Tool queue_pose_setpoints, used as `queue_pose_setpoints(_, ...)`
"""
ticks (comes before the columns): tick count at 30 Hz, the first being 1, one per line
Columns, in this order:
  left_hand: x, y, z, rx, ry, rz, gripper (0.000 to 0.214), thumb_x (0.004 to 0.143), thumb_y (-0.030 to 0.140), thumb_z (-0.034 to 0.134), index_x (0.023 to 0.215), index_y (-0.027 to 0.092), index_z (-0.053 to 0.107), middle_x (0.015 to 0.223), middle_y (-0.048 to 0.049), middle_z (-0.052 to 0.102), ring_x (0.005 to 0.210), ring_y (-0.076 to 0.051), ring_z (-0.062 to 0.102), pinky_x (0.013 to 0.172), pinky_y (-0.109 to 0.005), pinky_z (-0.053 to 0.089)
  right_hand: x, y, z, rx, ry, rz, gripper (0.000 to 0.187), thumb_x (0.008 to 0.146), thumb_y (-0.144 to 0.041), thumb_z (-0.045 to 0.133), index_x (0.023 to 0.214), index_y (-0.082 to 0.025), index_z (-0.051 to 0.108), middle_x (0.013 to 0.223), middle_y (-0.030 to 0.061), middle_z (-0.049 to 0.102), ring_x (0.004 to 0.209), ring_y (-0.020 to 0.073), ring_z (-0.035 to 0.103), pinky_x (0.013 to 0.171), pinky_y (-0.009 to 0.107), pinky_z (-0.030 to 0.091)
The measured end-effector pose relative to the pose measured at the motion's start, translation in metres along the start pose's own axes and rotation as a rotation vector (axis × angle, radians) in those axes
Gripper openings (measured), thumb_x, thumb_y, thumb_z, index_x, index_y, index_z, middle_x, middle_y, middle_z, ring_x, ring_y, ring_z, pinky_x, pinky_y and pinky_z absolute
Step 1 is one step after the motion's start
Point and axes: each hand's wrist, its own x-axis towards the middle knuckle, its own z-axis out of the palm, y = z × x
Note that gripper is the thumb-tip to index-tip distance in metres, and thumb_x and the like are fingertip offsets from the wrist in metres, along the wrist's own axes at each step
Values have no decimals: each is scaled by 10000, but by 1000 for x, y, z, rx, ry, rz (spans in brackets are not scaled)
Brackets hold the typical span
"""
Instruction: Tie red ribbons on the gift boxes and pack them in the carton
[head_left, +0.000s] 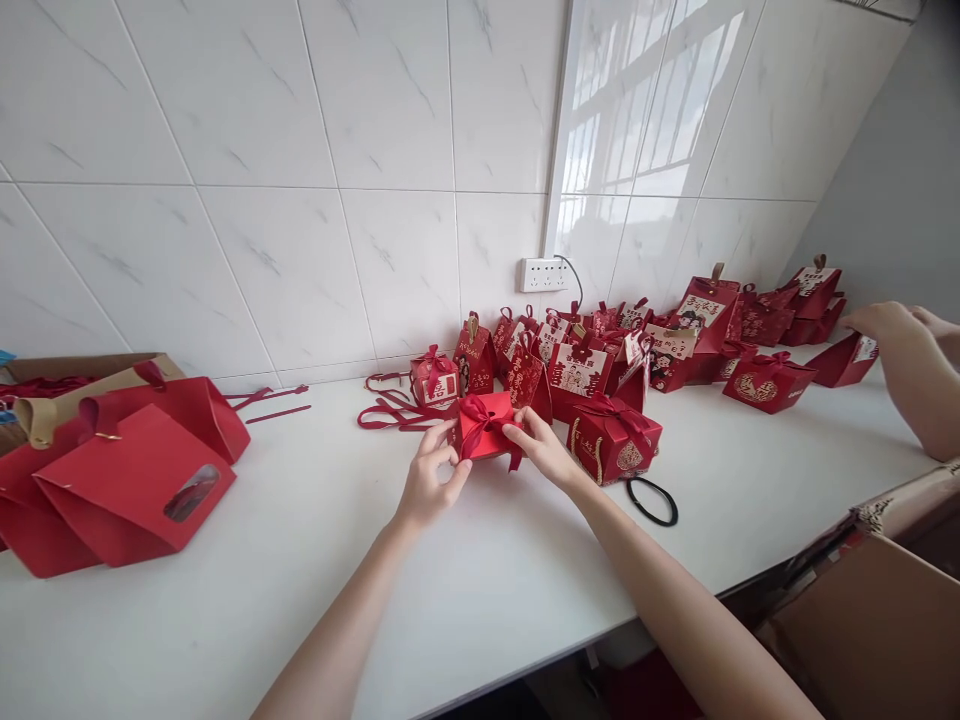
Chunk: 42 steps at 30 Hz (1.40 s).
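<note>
A small red gift box (pixel 491 405) with a dark red ribbon bow (pixel 475 428) on top is between my two hands near the middle of the white table. My left hand (pixel 433 480) is closed at the box's left side, thumb and fingers by the left loop of the bow. My right hand (pixel 541 447) pinches the bow's right loop between thumb and fingers. A ribbon tail hangs down the front of the box. Just to the right stands a larger red gift box (pixel 616 440) with a bow and gold cord.
Many decorated red gift boxes (pixel 577 370) crowd the back. Loose ribbons (pixel 390 415) lie left of them. Larger red boxes (pixel 142 485) stand at far left. A black hair tie (pixel 652 502) lies at right. Another person's hands (pixel 892 330) reach in; a cardboard box (pixel 870 620) stands below.
</note>
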Motion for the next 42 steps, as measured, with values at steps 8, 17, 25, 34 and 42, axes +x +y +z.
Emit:
queue_pose_setpoints(8,0,3,-3,-45,-4,0,274,766,261,494,507,195,432,1281,-76,473,1222,-270,444,950,-411,444,5,-4,0,207,82,84,408,647,-524,669,606,-184,449,749,7,567,711,144,545,691,297,469)
queue_pose_setpoints(17,-5,0,14,324,-110,21,273,840,323,459,654,208,622,1463,-31,284,1250,-245,427,949,-374,451,9,1,-5,128,275,45,389,619,-542,680,624,-181,533,687,12,620,634,139,566,605,259,471)
queue_pose_setpoints(25,-4,4,10,169,-218,-50,239,792,381,522,680,216,654,1423,-52,353,1299,-259,351,1041,-409,347,6,0,2,91,378,-136,314,717,-482,625,679,-194,506,1144,108,604,936,226,623,804,355,501)
queue_pose_setpoints(34,2,7,12,-144,164,-320,347,836,498,406,713,189,507,756,-13,559,753,-158,563,744,-303,491,1,-9,5,141,307,-81,308,701,-470,643,653,-198,509,1103,91,642,900,236,646,729,342,532)
queue_pose_setpoints(42,0,6,14,-16,80,-169,277,733,383,571,551,185,508,982,-67,513,955,-200,562,700,-291,524,7,-3,0,80,408,-7,302,682,-471,650,645,-184,566,835,59,685,857,207,626,743,297,484)
